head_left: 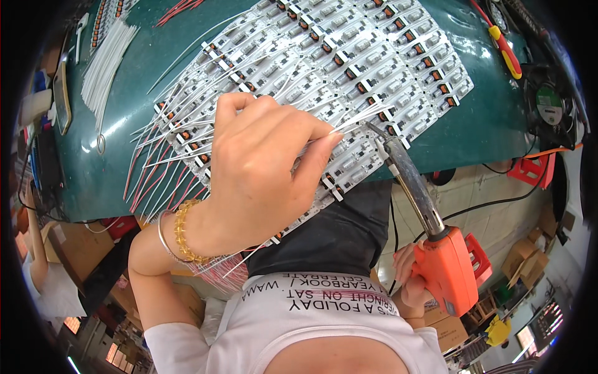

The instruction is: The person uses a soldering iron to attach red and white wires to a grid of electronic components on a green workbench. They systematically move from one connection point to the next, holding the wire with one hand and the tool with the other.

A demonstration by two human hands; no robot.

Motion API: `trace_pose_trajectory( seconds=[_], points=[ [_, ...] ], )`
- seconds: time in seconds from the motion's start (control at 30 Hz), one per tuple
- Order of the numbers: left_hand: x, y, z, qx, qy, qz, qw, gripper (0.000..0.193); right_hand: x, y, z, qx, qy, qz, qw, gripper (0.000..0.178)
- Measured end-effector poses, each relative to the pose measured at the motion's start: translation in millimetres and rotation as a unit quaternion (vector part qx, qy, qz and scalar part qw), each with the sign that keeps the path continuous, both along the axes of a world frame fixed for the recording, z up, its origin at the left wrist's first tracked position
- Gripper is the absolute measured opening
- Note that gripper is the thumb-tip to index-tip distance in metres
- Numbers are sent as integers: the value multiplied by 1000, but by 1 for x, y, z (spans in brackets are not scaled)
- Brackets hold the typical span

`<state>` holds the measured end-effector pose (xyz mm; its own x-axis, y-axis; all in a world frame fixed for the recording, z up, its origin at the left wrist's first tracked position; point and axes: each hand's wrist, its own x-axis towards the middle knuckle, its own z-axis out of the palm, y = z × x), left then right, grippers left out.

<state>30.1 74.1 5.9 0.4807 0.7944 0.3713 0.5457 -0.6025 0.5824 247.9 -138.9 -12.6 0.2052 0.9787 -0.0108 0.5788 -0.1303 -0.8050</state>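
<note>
My left hand (265, 156) is closed, thumb and forefinger pinching thin white wires (367, 114) above a panel of small circuit boards (398, 78). These white boards are joined in rows, each with black and orange parts. At lower right, my right hand (408, 274) wraps round the orange handle of a soldering gun (448, 268). The iron's dark, bent tip lies close to the wire ends near the panel's right edge; I cannot tell whether it touches them. Many white and red wires (146, 168) hang off the panel's left side, partly behind my left hand.
A green table (81, 181) bears the panel. At upper left lie a bundle of white wires (109, 71) and red wires (180, 9). A red-and-yellow-handled screwdriver (506, 53) and a small black fan (548, 103) are at right. Another person's arm (37, 249) shows far left.
</note>
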Motion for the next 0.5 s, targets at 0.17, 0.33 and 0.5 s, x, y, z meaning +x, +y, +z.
trace_pose_trajectory(
  seconds=[0.17, 0.33, 0.5],
  points=[
    [0, 1, 6, -9, 1, -2, 1000, 9, -8, 4, -7, 64, 210, -29, 975, 61],
    [-11, 1, 25, -1, 5, 27, 1000, 10, -7, 9, -8, 135, 327, -34, 935, 70],
    [-7, -17, 18, -107, 18, -5, 994, 11, -17, 17, 18, 53, 332, -82, 938, 71]
  ],
)
